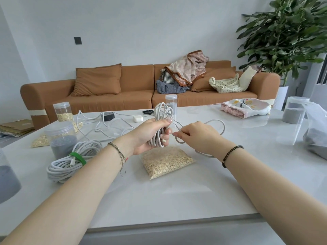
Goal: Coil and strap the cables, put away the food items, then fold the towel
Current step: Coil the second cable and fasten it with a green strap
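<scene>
My left hand [150, 134] grips a bundle of white cable loops [161, 113] upright above the table. My right hand [196, 136] pinches the loose run of the same cable [216, 122], which arcs away to the right and back under my wrist. A clear bag of oats [167, 161] lies on the table just below both hands. At the left a coiled white cable [70, 162] lies bound with a green strap [77, 157]. More loose white cable [99, 126] sprawls behind it. A pink and white towel [246, 107] lies crumpled at the far right.
Jars with grey filling [62, 138] [294, 110] [171, 102], an oat jar [62, 112], a small oat bag [40, 140], a plastic bag [316, 128], scissors [148, 112], an earbud case [138, 118] and a black adapter [108, 116] stand on the white table [177, 200]. A sofa [138, 92] lies behind.
</scene>
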Motion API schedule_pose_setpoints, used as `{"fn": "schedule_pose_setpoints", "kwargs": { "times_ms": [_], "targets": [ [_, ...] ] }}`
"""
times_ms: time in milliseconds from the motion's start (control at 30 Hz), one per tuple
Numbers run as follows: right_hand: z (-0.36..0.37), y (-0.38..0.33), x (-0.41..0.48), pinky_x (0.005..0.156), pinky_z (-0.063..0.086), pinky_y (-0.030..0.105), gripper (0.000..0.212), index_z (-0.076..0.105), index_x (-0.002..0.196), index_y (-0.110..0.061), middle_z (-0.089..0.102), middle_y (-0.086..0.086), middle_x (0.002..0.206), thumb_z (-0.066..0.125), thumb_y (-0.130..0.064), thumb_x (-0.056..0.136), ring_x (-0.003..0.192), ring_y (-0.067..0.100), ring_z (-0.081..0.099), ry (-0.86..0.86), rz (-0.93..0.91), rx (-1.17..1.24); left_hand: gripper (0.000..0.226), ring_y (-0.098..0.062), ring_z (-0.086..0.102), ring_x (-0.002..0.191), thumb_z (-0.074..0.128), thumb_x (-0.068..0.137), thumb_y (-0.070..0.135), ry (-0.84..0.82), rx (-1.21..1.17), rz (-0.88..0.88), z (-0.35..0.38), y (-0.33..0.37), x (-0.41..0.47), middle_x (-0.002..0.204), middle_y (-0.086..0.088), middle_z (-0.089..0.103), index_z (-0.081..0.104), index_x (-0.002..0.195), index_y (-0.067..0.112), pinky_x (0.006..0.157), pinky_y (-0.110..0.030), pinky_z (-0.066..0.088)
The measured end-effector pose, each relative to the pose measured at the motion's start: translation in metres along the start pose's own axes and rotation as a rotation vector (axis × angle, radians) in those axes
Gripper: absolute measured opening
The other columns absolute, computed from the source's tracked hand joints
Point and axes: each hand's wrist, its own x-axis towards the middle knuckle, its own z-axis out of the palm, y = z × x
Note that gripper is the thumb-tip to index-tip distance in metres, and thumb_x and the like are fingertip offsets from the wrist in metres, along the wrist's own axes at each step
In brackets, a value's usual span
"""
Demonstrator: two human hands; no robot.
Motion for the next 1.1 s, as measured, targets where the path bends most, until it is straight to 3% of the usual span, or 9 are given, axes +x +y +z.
{"fn": "schedule_pose_setpoints", "kwargs": {
  "times_ms": [67,167,300,467,700,800,867,933,1100],
  "targets": [
    [0.002,0.004,0.003,0.054,0.035,0.033,0.056,0.042,0.060,-0.014,0.051,0.000,0.056,0.049,-0.052,0.100,0.056,0.018,0.045,0.036,0.037,0.152,0.024,-0.009,0.034,0.051,0.050,0.105,0.027,-0.008,0.020,0.003,-0.002,-0.003,0.004,0.065,0.001,0.041,0.041,0.085,0.018,0.053,-0.021,0.032],
    [-0.002,0.010,0.006,0.059,0.043,0.032,0.055,0.048,0.059,-0.010,0.058,0.001,0.050,0.061,-0.049,0.095,0.047,0.012,0.047,0.046,0.057,0.457,0.029,-0.007,0.029,0.051,0.053,0.102,0.035,-0.009,0.085,-0.012,-0.005,-0.009,0.006,0.062,0.005,0.033,0.040,0.082,0.020,0.050,-0.019,0.029],
    [-0.015,0.018,0.004,0.046,0.036,0.018,0.040,0.054,0.071,-0.005,0.065,0.003,0.059,0.072,-0.035,0.091,0.043,0.009,0.043,-0.034,0.038,0.801,0.019,-0.007,0.026,0.049,0.065,0.096,0.034,0.013,0.316,0.005,-0.009,-0.013,0.007,0.059,0.008,0.030,0.056,0.087,0.019,0.049,-0.021,0.025],
    [-0.020,0.021,0.003,0.041,0.028,0.015,0.031,0.055,0.075,-0.008,0.071,0.005,0.074,0.058,-0.025,0.101,0.042,0.008,0.038,0.116,0.005,1.002,0.027,-0.007,0.023,0.044,0.062,0.098,0.033,0.054,0.387,-0.013,-0.008,-0.014,0.009,0.056,0.008,0.028,0.048,0.087,0.014,0.044,-0.020,0.025],
    [-0.019,0.013,0.004,0.047,0.035,0.020,0.030,0.057,0.083,-0.006,0.077,0.008,0.085,0.058,-0.030,0.101,0.046,0.012,0.047,0.327,0.063,1.094,0.031,-0.007,0.023,0.044,0.058,0.100,0.039,0.034,0.386,-0.023,-0.006,-0.013,0.012,0.056,0.007,0.028,0.047,0.084,0.014,0.046,-0.020,0.024],
    [-0.014,0.007,0.002,0.048,0.040,0.018,0.029,0.062,0.086,-0.004,0.075,0.009,0.087,0.057,-0.027,0.102,0.051,0.017,0.053,0.383,0.023,0.998,0.033,-0.008,0.024,0.045,0.059,0.099,0.040,0.049,0.393,-0.013,-0.007,-0.015,0.014,0.057,0.006,0.029,0.049,0.085,0.012,0.045,-0.021,0.026],
    [-0.007,0.007,0.004,0.054,0.047,0.030,0.022,0.065,0.087,-0.013,0.071,0.011,0.075,0.057,-0.028,0.101,0.055,0.026,0.057,0.432,-0.022,0.744,0.034,-0.009,0.025,0.045,0.059,0.098,0.042,0.068,0.407,0.006,-0.005,-0.016,0.015,0.057,0.006,0.030,0.051,0.085,0.012,0.045,-0.021,0.028],
    [-0.002,0.007,0.005,0.061,0.050,0.038,0.016,0.065,0.089,-0.023,0.063,-0.001,0.064,0.058,-0.032,0.100,0.060,0.024,0.058,0.483,-0.098,0.473,0.035,-0.009,0.027,0.045,0.058,0.099,0.043,0.094,0.396,0.033,-0.003,-0.017,0.014,0.057,0.007,0.032,0.051,0.086,0.011,0.045,-0.021,0.030],
    [0.008,-0.005,0.001,0.054,0.050,0.037,0.015,0.066,0.100,-0.016,0.068,-0.007,0.106,0.054,-0.025,0.102,0.070,0.020,0.061,0.616,-0.372,0.181,0.031,-0.009,0.028,0.050,0.055,0.101,0.041,0.095,0.119,0.033,0.004,-0.015,0.012,0.060,0.005,0.032,0.049,0.089,0.013,0.048,-0.020,0.031]
  ]
}}
